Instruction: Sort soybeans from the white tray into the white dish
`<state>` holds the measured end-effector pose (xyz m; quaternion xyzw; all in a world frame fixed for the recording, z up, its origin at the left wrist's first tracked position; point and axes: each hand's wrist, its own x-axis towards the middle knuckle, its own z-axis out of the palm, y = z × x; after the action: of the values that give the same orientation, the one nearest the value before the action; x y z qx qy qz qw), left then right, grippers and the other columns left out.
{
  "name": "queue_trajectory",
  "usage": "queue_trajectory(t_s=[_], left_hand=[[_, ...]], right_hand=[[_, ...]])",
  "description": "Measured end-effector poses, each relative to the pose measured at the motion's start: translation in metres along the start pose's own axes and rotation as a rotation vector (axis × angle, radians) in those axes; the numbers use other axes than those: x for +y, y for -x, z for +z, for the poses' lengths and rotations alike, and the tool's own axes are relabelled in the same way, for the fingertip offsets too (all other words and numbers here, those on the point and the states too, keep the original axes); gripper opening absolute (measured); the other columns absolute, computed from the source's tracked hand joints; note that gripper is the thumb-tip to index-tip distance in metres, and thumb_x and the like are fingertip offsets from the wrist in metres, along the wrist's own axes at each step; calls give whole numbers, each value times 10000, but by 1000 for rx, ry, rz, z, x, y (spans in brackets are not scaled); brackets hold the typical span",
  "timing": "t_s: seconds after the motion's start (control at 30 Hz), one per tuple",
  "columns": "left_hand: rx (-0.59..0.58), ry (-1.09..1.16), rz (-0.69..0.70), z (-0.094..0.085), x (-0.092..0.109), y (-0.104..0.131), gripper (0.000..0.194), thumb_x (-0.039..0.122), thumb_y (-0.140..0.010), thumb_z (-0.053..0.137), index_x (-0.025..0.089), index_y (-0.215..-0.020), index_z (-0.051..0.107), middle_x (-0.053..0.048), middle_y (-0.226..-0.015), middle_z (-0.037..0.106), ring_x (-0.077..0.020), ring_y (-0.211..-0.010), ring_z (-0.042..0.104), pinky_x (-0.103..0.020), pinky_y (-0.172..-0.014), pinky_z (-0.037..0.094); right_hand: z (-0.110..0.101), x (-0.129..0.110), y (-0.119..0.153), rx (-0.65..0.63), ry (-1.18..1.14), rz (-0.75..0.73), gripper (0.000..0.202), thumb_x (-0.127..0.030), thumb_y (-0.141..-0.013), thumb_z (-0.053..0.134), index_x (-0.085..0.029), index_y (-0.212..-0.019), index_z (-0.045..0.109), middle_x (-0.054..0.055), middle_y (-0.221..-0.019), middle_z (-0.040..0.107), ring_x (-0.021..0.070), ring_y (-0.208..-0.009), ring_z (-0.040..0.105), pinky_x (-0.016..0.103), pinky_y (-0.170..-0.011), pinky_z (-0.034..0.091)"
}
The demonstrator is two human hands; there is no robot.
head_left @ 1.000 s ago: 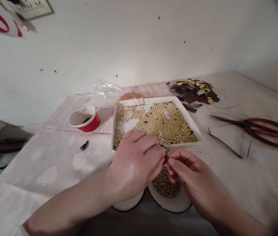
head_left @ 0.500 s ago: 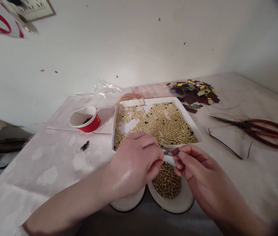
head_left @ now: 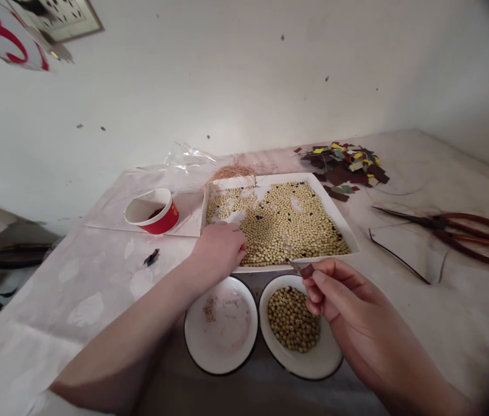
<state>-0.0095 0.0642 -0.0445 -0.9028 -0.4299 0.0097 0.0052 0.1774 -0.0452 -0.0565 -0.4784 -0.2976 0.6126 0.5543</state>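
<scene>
White cloth covers a table (head_left: 400, 300) against a pale wall. At the centre sits a shallow white tray (head_left: 352, 240) spread with small round pale-yellow beans (head_left: 287, 222), a few dark specks among them. The left hand (head_left: 220, 249) rests on the tray's near-left corner, fingers curled down onto the beans; whether they pinch any cannot be told. The right hand (head_left: 339, 297), just in front of the tray's near edge, has thumb and fingers pressed together on a small dark-red scrap (head_left: 306, 269). In front of the tray stand two white bowls: one (head_left: 221, 325) nearly bare with pinkish dust, one (head_left: 300, 326) holding beans. Left of the tray is a red cup (head_left: 153, 211); right of it, scissors (head_left: 456, 228); behind-right, coloured scraps (head_left: 346, 164)
</scene>
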Motion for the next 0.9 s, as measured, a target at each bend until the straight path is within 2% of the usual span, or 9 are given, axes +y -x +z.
queue_trajectory(t_s=[0.47, 0.57, 0.63, 0.73, 0.8, 0.9], left_hand=[[-20, 107, -46, 3, -5, -1, 101, 210, -743, 554, 197, -711, 649, -25, -760, 616, -184, -751, 560, -311, -680, 432], [17, 169, -60, -6, -1, 0, 104, 205, -750, 557, 189, -699, 646, -24, -746, 610, -180, -758, 555, -306, -678, 426], [90, 249, -56, -17, 7, 5, 90, 194, -757, 565, 184, -701, 635, -14, -738, 602, -164, -759, 548, -289, -674, 422], [253, 394, 33, -36, 28, 18, 61, 175, -776, 573, 180, -724, 605, 4, -751, 590, -135, -766, 535, -268, -695, 418], [352, 454, 184, -46, 43, 27, 45, 196, -795, 582, 174, -758, 597, 0, -787, 587, -127, -778, 525, -268, -722, 415], [400, 450, 372, -49, 59, 36, 106, 199, -846, 534, 163, -764, 590, -4, -761, 573, -117, -737, 503, -278, -737, 413]], right_hand=[[-2, 2, 0, -27, -12, 18, 112, -281, -784, 615, -223, -690, 593, -24, -672, 510, 100, -600, 423, 229, -525, 350], [-2, 2, 0, -33, -13, 20, 117, -283, -790, 609, -223, -693, 585, -26, -678, 511, 97, -598, 432, 233, -526, 344], [-2, 2, 0, -39, -9, 28, 123, -292, -788, 610, -220, -694, 576, -27, -675, 511, 96, -586, 436, 238, -520, 338], [-2, 3, 1, -69, 33, 52, 153, -313, -785, 612, -207, -687, 559, -29, -655, 509, 92, -561, 435, 242, -512, 326], [-2, 4, 3, -101, 90, 77, 168, -316, -793, 598, -201, -682, 548, -31, -630, 506, 92, -550, 433, 244, -509, 317], [-1, 5, 5, -135, 161, 96, 152, -285, -808, 562, -200, -685, 539, -42, -579, 489, 91, -534, 419, 241, -505, 302]])
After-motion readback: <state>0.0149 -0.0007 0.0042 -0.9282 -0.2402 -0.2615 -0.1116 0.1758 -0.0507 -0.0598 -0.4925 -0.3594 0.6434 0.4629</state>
